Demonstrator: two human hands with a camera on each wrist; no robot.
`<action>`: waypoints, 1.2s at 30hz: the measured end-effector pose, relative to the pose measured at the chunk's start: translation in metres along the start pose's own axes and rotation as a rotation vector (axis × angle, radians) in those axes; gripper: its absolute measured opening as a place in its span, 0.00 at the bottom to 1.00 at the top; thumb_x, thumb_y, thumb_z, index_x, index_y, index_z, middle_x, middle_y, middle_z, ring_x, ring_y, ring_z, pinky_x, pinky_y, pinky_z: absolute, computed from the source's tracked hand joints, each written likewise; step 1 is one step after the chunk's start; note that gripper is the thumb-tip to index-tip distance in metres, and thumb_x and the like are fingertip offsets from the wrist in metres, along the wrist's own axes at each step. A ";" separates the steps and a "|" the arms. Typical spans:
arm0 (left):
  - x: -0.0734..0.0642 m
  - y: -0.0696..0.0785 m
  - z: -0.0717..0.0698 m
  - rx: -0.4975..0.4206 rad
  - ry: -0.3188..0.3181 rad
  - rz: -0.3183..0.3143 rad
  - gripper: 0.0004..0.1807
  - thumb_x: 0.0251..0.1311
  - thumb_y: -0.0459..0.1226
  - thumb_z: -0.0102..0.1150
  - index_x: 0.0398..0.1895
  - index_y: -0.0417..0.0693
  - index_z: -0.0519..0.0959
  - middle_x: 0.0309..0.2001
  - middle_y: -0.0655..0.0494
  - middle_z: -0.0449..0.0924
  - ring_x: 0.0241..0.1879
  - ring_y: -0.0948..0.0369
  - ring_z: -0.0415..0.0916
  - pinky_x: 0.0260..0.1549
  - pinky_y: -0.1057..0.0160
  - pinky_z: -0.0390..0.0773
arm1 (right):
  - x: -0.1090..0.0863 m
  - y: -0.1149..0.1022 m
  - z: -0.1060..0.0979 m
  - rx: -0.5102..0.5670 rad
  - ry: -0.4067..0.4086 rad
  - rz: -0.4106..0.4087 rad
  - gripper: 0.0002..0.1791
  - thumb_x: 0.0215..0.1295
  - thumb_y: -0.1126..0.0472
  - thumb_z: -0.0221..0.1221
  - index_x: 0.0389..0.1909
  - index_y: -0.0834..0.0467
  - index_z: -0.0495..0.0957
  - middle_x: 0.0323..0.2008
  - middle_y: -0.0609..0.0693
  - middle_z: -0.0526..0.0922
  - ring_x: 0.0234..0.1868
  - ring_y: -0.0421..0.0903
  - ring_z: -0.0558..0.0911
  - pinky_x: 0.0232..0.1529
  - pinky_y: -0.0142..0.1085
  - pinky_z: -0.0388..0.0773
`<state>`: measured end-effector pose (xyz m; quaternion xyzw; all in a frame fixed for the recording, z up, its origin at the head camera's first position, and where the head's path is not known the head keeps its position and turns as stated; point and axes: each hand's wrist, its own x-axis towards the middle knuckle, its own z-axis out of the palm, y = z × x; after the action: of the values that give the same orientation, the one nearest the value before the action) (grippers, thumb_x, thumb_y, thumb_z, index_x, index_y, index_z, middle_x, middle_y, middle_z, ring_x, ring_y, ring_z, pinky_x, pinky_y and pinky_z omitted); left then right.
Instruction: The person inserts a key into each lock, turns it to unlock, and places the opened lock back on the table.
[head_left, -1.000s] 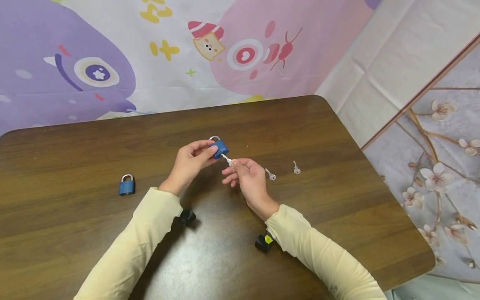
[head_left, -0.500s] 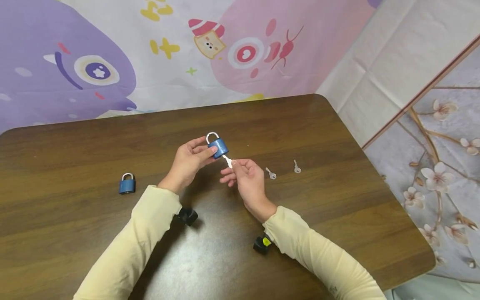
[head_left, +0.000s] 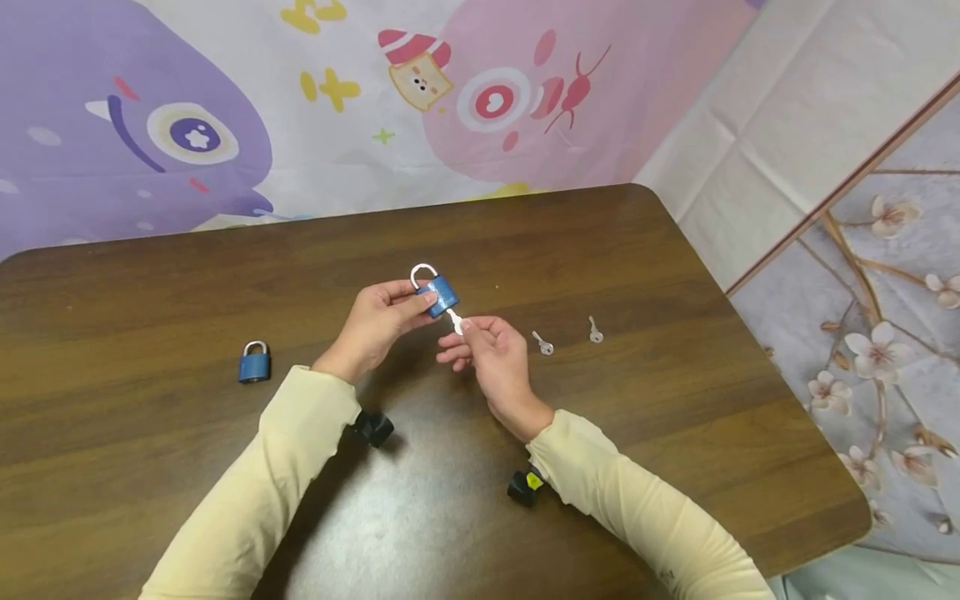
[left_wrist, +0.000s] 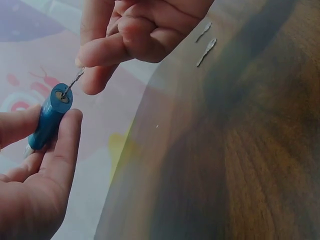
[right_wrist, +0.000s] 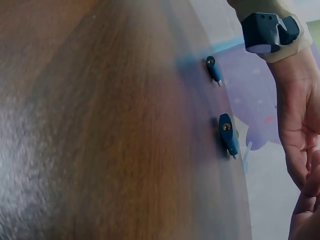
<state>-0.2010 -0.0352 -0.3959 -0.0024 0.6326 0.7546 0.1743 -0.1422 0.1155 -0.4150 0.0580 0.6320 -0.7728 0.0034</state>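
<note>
My left hand (head_left: 377, 321) grips a blue padlock (head_left: 441, 295) between thumb and fingers, its silver shackle pointing up and away. With thumb and fingertips, my right hand (head_left: 495, 358) pinches a small silver key (head_left: 455, 320). In the left wrist view, the tip of the key (left_wrist: 75, 82) sits at the keyhole in the end of the padlock (left_wrist: 50, 117), and the fingers of the right hand (left_wrist: 145, 35) cover its head. The right wrist view shows the left hand (right_wrist: 300, 110) from the side; the held padlock is out of that frame.
Two loose silver keys, a nearer key (head_left: 543, 343) and a farther key (head_left: 596, 331), lie right of the hands on the brown table (head_left: 637, 467). Another blue padlock (head_left: 255, 363) stands at left. Two padlocks on the table show in the right wrist view, including a nearer padlock (right_wrist: 228, 137).
The padlock in my left hand has tilted, so more of its shackle shows. My right hand has shifted slightly left with the key. The loose keys and the padlock on the table stay put.
</note>
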 end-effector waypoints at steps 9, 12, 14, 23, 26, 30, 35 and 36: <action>-0.002 0.003 -0.001 0.018 -0.018 -0.008 0.19 0.62 0.28 0.53 0.54 0.22 0.68 0.32 0.61 0.79 0.32 0.68 0.80 0.41 0.68 0.82 | 0.000 -0.005 -0.002 -0.089 -0.065 0.006 0.05 0.69 0.66 0.51 0.38 0.66 0.70 0.29 0.62 0.85 0.23 0.40 0.84 0.23 0.29 0.79; -0.004 0.003 0.003 0.018 -0.040 -0.015 0.20 0.62 0.28 0.53 0.54 0.22 0.68 0.32 0.61 0.79 0.32 0.69 0.80 0.41 0.69 0.82 | 0.001 -0.007 -0.001 -0.105 -0.066 -0.015 0.06 0.69 0.65 0.51 0.38 0.66 0.70 0.30 0.65 0.84 0.23 0.41 0.84 0.23 0.29 0.79; -0.005 0.003 0.005 0.020 -0.051 -0.016 0.20 0.62 0.29 0.53 0.54 0.22 0.68 0.32 0.61 0.79 0.33 0.69 0.80 0.42 0.69 0.82 | 0.002 -0.008 0.000 -0.100 -0.062 -0.024 0.06 0.68 0.66 0.51 0.38 0.67 0.70 0.30 0.65 0.84 0.23 0.40 0.84 0.23 0.29 0.79; -0.006 -0.002 0.006 0.047 -0.049 -0.028 0.19 0.63 0.30 0.53 0.53 0.24 0.69 0.32 0.60 0.79 0.33 0.68 0.80 0.43 0.68 0.82 | 0.000 -0.006 0.001 -0.051 -0.039 0.040 0.06 0.68 0.65 0.52 0.38 0.66 0.71 0.26 0.54 0.85 0.22 0.41 0.84 0.22 0.29 0.78; -0.006 -0.003 0.006 0.043 -0.050 -0.029 0.20 0.63 0.30 0.53 0.54 0.24 0.68 0.32 0.61 0.79 0.34 0.68 0.80 0.44 0.67 0.82 | 0.000 -0.005 0.001 -0.050 -0.045 0.040 0.06 0.68 0.65 0.52 0.39 0.66 0.71 0.26 0.54 0.85 0.22 0.41 0.84 0.23 0.29 0.78; -0.008 -0.003 0.005 0.030 -0.041 -0.027 0.21 0.62 0.30 0.55 0.55 0.25 0.68 0.33 0.61 0.79 0.34 0.68 0.80 0.50 0.60 0.80 | 0.001 -0.005 0.001 -0.063 -0.058 0.041 0.08 0.68 0.64 0.53 0.39 0.66 0.72 0.26 0.54 0.85 0.22 0.41 0.84 0.23 0.29 0.79; -0.009 -0.001 0.004 0.001 -0.034 -0.007 0.21 0.61 0.29 0.56 0.55 0.25 0.68 0.32 0.62 0.81 0.34 0.69 0.80 0.47 0.64 0.81 | 0.002 -0.007 0.000 -0.119 -0.090 0.075 0.14 0.69 0.61 0.52 0.40 0.72 0.73 0.23 0.50 0.85 0.18 0.40 0.82 0.19 0.28 0.76; -0.010 -0.001 0.003 -0.003 -0.035 -0.004 0.21 0.61 0.29 0.56 0.55 0.25 0.68 0.32 0.62 0.81 0.34 0.69 0.80 0.45 0.66 0.82 | 0.003 -0.007 0.000 -0.134 -0.100 0.083 0.16 0.69 0.60 0.52 0.41 0.73 0.73 0.22 0.48 0.84 0.17 0.39 0.82 0.18 0.27 0.76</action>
<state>-0.1909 -0.0344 -0.3940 0.0091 0.6286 0.7549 0.1868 -0.1453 0.1168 -0.4084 0.0452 0.6785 -0.7298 0.0709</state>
